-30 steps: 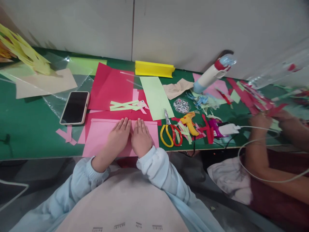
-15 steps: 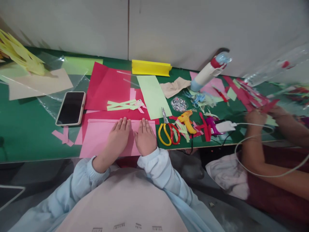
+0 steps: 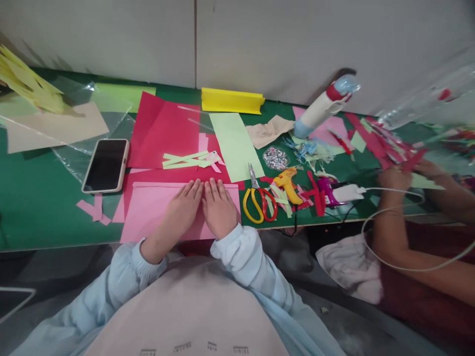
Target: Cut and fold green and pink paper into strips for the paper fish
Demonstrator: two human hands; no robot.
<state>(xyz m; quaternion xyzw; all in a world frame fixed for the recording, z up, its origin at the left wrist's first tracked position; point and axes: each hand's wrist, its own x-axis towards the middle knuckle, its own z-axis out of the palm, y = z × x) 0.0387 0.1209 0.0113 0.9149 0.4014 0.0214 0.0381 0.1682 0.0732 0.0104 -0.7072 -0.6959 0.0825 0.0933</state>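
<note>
A pink sheet of paper (image 3: 144, 212) lies at the table's front edge, with a narrow folded strip along its far side. My left hand (image 3: 183, 205) rests flat on it, fingers stretched over the fold. Beside it, my right hand (image 3: 219, 205) also lies flat, its fingertips on the same fold and close to the left fingers. Just beyond the fingertips are pale green paper strips (image 3: 185, 160) on red paper (image 3: 166, 128). Scissors (image 3: 256, 198) with yellow and red handles lie to the right of my right hand.
Left of the sheet lies a phone (image 3: 106, 165). To the right are a yellow glue gun (image 3: 288, 184), paper scraps, a dish of beads (image 3: 275, 158) and a bottle (image 3: 321, 109). Another person's hands (image 3: 396, 179) handle red paper at the far right, near a white cable (image 3: 393, 189).
My right hand has slid left along the fold, so its fingers now lie close to those of my left hand. The other person's hands have shifted slightly.
</note>
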